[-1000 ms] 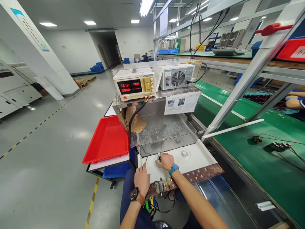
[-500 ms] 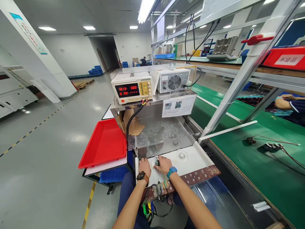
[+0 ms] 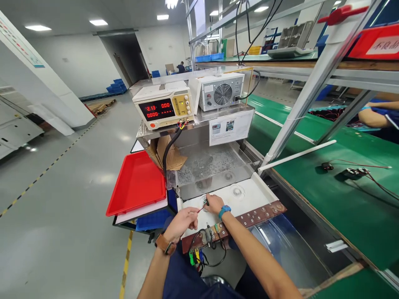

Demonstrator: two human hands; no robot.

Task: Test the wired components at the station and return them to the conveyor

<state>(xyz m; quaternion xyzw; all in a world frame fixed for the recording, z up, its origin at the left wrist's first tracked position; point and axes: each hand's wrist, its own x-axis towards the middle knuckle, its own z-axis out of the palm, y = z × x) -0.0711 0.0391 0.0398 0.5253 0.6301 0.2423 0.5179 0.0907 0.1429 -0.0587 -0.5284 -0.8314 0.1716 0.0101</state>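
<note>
My right hand (image 3: pixel 213 204) presses a small black round part (image 3: pixel 205 202) onto a round seat of the white tray (image 3: pixel 255 195), fingers curled on it. A thin red wire (image 3: pixel 199 209) runs from that part to my left hand (image 3: pixel 183 221), which pinches the wire's end just left of the tray's front edge. Below both hands, a brown terminal strip (image 3: pixel 255 216) carries clips with green, yellow and blue leads (image 3: pixel 195 256).
A power supply (image 3: pixel 162 107) with red digits and a fan unit (image 3: pixel 218 91) stand on a steel shelf above a clear box (image 3: pixel 212 166). A red tray (image 3: pixel 137 182) lies at left. The green conveyor (image 3: pixel 311 174) at right holds wired parts (image 3: pixel 352 172). Another person's arm (image 3: pixel 370 116) reaches in far right.
My left hand has drawn back from the tray toward me and now pinches the red wire. The right hand stays on the black part. The view has shifted left and down.
</note>
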